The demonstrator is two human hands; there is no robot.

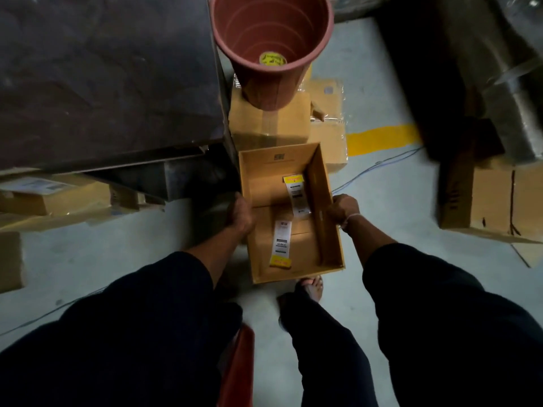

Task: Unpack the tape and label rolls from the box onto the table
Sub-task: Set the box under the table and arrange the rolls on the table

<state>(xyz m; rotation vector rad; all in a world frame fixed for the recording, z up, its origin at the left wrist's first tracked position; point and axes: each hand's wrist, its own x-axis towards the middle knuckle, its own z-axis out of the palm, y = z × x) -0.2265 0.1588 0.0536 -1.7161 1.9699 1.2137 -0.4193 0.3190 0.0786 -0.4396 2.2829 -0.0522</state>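
Head view, looking down: an open, rectangular brown cardboard box is held between two bare hands above a pale grey concrete floor. The left hand grips the box's left wall, its fingers closed over the rim; the right hand grips the right wall, its fingers likewise clamped on the rim, with a thin pale band around the wrist. Both forearms emerge from dark sleeves. No tape or label rolls are visible inside the box; its floor carries only two white printed label strips with yellow ends, one toward the far right and one nearer the person. At upper left lies a dark, worn surface, its corner just beside the box's far left edge. Beyond the box, a large terracotta-coloured plastic bucket stands on a closed, taped cardboard carton, a round yellow sticker showing at its bottom. Flattened cardboard lies to the right of that carton, near a yellow painted floor stripe. A thin cable runs across the floor toward a further cardboard carton at right; other cartons sit beneath the dark surface at left. A foot in a pinkish sandal shows just below the box's near edge.
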